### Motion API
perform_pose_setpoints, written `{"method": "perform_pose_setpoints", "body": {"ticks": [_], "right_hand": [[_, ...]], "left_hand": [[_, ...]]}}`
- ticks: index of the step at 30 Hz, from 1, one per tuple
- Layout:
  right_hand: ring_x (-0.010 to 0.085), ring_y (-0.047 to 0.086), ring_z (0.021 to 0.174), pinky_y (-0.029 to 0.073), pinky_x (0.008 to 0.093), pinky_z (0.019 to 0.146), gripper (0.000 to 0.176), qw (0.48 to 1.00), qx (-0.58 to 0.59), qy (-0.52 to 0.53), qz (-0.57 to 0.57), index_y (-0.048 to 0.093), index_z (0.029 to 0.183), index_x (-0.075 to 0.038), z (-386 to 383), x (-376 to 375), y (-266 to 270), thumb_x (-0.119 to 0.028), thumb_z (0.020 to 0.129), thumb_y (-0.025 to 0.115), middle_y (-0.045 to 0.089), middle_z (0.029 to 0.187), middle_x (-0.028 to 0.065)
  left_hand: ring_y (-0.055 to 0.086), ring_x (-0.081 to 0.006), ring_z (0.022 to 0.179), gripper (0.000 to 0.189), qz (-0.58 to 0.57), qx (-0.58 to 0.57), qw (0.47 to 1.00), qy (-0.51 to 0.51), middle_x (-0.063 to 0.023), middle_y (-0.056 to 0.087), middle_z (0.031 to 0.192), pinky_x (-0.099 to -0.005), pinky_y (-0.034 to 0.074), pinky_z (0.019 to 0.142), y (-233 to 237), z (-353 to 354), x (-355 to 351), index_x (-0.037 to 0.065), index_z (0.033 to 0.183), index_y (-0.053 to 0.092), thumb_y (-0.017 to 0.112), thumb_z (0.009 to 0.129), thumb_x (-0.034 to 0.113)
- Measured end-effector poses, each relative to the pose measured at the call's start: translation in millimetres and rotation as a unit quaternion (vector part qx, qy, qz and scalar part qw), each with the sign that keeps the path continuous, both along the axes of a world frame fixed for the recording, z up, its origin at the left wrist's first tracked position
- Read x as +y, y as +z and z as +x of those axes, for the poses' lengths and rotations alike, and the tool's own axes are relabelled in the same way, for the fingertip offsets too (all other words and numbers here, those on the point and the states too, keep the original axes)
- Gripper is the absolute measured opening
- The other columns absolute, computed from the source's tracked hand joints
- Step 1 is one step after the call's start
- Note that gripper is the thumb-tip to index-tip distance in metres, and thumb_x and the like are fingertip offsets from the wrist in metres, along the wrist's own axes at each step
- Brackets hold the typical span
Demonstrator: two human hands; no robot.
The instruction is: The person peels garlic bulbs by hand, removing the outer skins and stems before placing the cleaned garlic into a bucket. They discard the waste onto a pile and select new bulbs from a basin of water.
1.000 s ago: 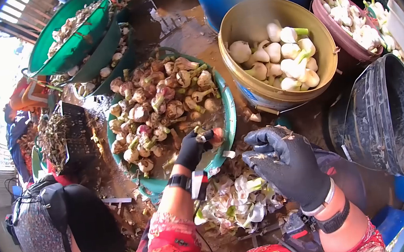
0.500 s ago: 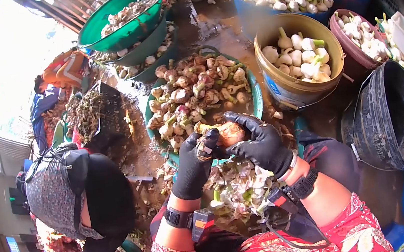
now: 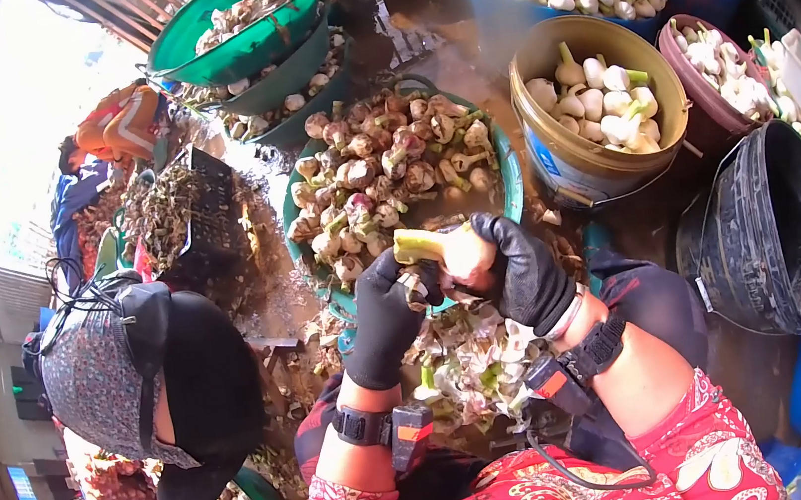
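black knit gloves cover both hands, which meet just in front of the person's chest. the right hand (image 3: 524, 275) has its fingers (image 3: 504, 237) curled shut around the round body of a garlic bulb (image 3: 461, 251), the thumb side pressed against its pale skin. the left hand (image 3: 388, 307) closes on the same bulb from nine o'clock, fingertips (image 3: 413, 283) pinched together at the base where the short green stem (image 3: 417, 243) sticks out toward ten o'clock. neither hand shows a gap between fingers and bulb. the bulb sits between the two palms, above the near rim of a green basin (image 3: 511, 191) heaped with unpeeled, purplish garlic at twelve o'clock. below the hands, at six o'clock, a pile of peelings (image 3: 475, 366) lies in the lap. a yellow bucket (image 3: 566, 175) with white peeled garlic stands at one o'clock, a maroon bowl (image 3: 696, 129) of the same just beyond it, and a black bucket (image 3: 769, 235) at three o'clock. stacked green bowls (image 3: 227, 56) sit at eleven o'clock. another person in a dark cap (image 3: 186, 376) sits at nine o'clock, beside a black crate (image 3: 211, 213).
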State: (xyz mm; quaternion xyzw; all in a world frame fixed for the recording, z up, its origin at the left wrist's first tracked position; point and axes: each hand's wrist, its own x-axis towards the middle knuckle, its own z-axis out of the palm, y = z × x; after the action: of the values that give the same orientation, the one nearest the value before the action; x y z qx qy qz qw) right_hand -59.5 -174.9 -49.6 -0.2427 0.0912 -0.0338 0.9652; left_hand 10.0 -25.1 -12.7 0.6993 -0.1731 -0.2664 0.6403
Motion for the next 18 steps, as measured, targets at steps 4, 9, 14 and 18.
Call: {"method": "perform_pose_setpoints", "body": {"ticks": [4, 9, 14, 18], "right_hand": [[0.0188, 0.057, 0.073, 0.05, 0.0348, 0.07, 0.033, 0.996, 0.023, 0.036, 0.081, 0.055, 0.091, -0.004, -3, -4, 9, -0.035, 0.096, 0.043, 0.057, 0.081, 0.0091], [0.0191, 0.061, 0.081, 0.052, 0.0358, 0.076, 0.033, 0.999, 0.019, 0.013, 0.031, 0.056, 0.104, -0.002, -7, -10, -4, -0.032, 0.096, 0.045, 0.059, 0.092, 0.009], [0.0155, 0.061, 0.074, 0.053, 0.0323, 0.063, 0.035, 0.998, -0.014, 0.042, -0.051, 0.057, 0.104, -0.001, -7, -10, -11, -0.034, 0.096, 0.045, 0.06, 0.087, 0.0057], [0.0157, 0.059, 0.063, 0.051, 0.0309, 0.053, 0.037, 0.979, -0.018, 0.176, 0.098, 0.058, 0.096, -0.006, -7, -16, -5, -0.039, 0.095, 0.044, 0.058, 0.073, 0.0038]], "left_hand": [[0.06, -0.0131, 0.073, 0.016, -0.014, -0.01, 1.0, -0.008, -0.0086, 0.062, 0.093, -0.0271, 0.049, 0.064, 16, -10, -2, -0.003, 0.098, 0.06, 0.051, 0.092, 0.007], [0.061, -0.0112, 0.076, 0.019, 0.034, -0.428, 0.898, -0.097, -0.0035, 0.064, 0.092, -0.0266, 0.05, 0.07, 1, 1, 1, 0.0, 0.102, 0.061, 0.063, 0.087, 0.011], [0.063, -0.0135, 0.081, 0.017, -0.004, -0.037, 0.998, -0.041, -0.0066, 0.066, 0.093, -0.0267, 0.05, 0.075, 8, -4, -1, -0.003, 0.101, 0.062, 0.057, 0.086, 0.001], [0.061, -0.0084, 0.079, 0.017, -0.008, -0.079, 0.996, -0.038, -0.0023, 0.068, 0.089, -0.0235, 0.049, 0.071, 0, -6, -2, 0.001, 0.097, 0.065, 0.063, 0.081, -0.002]]}}
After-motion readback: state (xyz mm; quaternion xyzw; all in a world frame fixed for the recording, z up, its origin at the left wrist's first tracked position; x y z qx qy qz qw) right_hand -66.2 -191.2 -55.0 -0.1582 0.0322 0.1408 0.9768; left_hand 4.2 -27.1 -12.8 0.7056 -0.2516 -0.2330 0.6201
